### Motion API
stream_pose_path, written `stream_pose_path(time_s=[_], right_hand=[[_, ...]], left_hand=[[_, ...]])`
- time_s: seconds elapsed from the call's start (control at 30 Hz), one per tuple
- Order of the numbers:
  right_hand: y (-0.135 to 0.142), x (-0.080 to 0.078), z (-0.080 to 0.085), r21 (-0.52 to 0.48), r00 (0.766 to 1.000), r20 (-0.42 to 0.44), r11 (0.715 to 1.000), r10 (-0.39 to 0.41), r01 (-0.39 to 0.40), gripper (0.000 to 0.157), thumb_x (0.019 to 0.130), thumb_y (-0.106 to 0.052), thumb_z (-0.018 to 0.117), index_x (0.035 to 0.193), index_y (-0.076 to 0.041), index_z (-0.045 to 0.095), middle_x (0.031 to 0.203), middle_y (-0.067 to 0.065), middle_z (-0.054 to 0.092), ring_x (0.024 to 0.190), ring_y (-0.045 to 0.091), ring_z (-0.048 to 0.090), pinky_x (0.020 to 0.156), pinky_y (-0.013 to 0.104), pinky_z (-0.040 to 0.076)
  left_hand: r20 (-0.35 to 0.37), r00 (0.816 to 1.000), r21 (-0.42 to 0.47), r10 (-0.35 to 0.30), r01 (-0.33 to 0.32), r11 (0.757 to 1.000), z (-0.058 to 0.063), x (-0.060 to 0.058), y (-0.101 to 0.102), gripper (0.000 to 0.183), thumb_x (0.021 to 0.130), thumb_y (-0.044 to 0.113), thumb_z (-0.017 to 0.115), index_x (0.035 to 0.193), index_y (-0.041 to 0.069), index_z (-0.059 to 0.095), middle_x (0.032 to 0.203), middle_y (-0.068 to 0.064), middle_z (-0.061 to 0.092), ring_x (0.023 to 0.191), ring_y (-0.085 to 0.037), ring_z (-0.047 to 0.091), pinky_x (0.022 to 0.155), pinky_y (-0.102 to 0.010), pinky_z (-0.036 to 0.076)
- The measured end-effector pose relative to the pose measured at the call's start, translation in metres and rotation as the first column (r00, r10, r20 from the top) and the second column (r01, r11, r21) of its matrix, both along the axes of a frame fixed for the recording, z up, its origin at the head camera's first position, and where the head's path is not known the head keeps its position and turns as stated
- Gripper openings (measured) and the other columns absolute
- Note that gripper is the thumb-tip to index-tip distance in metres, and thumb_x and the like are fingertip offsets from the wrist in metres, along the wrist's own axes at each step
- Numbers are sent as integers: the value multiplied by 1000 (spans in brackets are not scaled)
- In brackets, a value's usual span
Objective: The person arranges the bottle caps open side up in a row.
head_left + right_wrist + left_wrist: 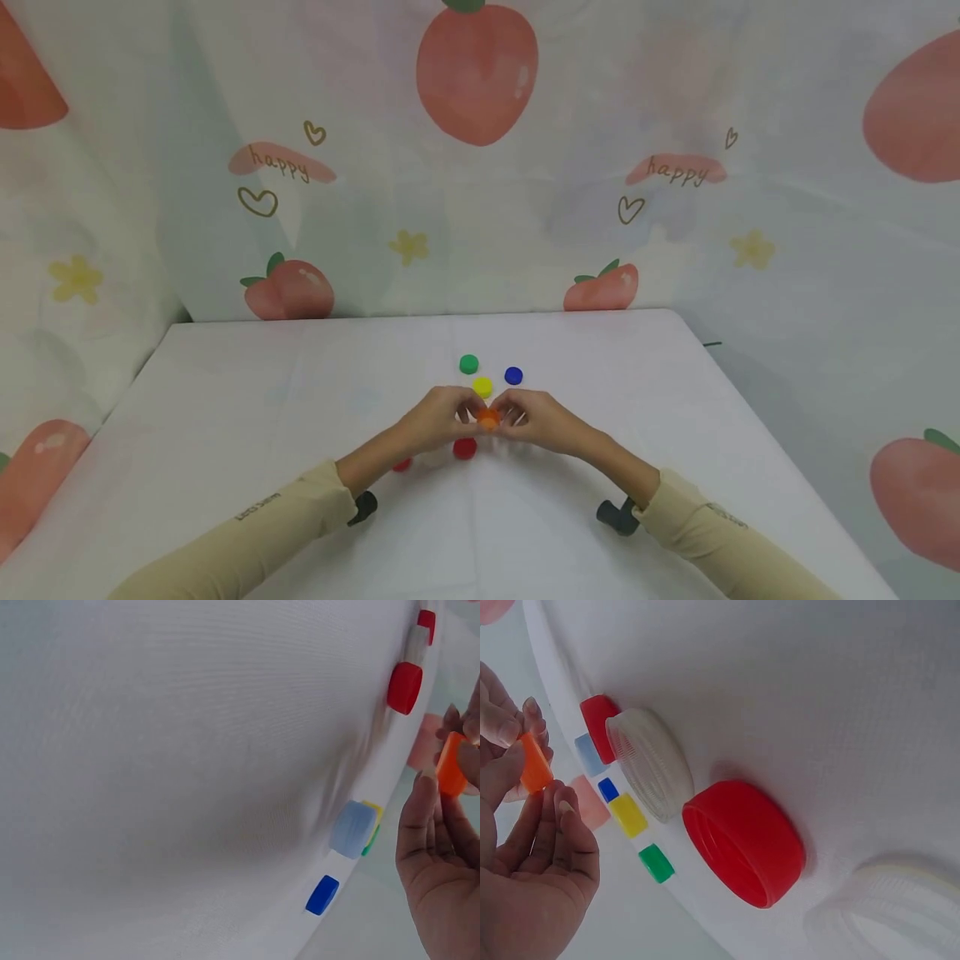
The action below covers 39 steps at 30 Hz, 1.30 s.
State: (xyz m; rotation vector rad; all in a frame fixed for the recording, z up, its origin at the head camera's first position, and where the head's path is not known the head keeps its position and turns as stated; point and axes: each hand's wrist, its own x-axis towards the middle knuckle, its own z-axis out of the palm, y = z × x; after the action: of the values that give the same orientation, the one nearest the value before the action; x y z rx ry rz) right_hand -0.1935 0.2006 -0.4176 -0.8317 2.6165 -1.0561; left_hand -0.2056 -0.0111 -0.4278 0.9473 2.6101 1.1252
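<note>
An orange bottle cap (489, 418) is raised above the white table between my two hands. My left hand (441, 418) pinches one side of it with thumb and fingers. Its opposite side is pinched by my right hand (538, 421). Under the hands lies a red cap (465, 448), and a second red cap (402, 464) is partly hidden by the left forearm. Just beyond the fingers are a yellow cap (482, 386), a green cap (468, 364) and a blue cap (513, 376).
In the left wrist view a clear ridged cap (649, 765) stands between the red ones, with another clear cap (892, 915) nearer the camera. A pale blue cap (354, 829) shows in the right wrist view. A patterned curtain (480, 200) hangs behind the table (262, 392).
</note>
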Motion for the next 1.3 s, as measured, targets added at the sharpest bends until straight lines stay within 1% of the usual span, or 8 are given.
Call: stream_pose_path(time_s=[0.23,0.4,0.5,0.63,0.77,0.9,1.1,1.3], right_hand=[[3,2,-4,10,1000,15,1000,5,-5,27,82,-9,72,106,-5,60,93,0,60,80,15,58,70,22,51],[3,2,-7,33,999,30,999,25,-26,28,82,-8,72,106,-4,58,92,0,60,79,14,58,69,23,51],[2,2,-9,50,999,35,998,41,-42,27,82,-8,72,104,-4,58,92,1,59,78,15,58,69,23,51],[2,2,-11,77,998,29,995,56,-58,26,81,-7,73,102,-4,58,90,0,59,78,15,57,68,23,50],[1,3,-13,94,997,28,993,68,-71,26,81,-6,73,101,-4,57,90,1,59,77,15,57,67,23,50],[1,4,-13,97,997,37,992,73,-76,27,80,-6,74,101,-3,56,90,2,59,76,15,56,67,23,50],[0,3,-16,131,996,44,988,74,-80,27,81,-9,74,100,-5,56,87,-1,57,75,14,55,66,23,49],[-1,2,-19,159,996,18,983,91,-93,27,80,-9,74,99,-5,55,84,-1,57,73,14,54,65,22,49]], left_hand=[[-31,999,-96,28,-31,995,-3,4,9,26,80,19,76,103,8,69,87,8,63,84,-11,52,71,-19,46],[-23,999,-137,40,-43,990,-5,5,14,25,79,19,77,100,8,70,83,9,62,85,-11,50,71,-18,46],[-43,999,-171,17,-25,985,-5,6,15,25,79,18,77,100,7,70,83,9,63,85,-12,50,72,-18,45],[-74,997,-208,-11,-5,978,-7,7,17,26,79,16,77,102,6,70,83,6,64,81,-12,49,68,-17,45],[-94,995,-233,-17,-6,972,-8,10,19,27,79,18,78,102,6,70,84,5,64,79,-11,47,66,-17,44],[-143,989,-258,-31,-7,966,-11,11,20,26,79,22,78,100,8,72,84,6,66,79,-10,46,70,-20,41],[-206,976,-268,-65,8,963,-15,12,19,25,79,25,77,99,9,73,85,5,67,79,-9,46,72,-25,36],[-221,973,-281,-60,-5,960,-15,15,19,25,79,25,77,99,9,72,83,6,66,79,-10,45,71,-27,33]])
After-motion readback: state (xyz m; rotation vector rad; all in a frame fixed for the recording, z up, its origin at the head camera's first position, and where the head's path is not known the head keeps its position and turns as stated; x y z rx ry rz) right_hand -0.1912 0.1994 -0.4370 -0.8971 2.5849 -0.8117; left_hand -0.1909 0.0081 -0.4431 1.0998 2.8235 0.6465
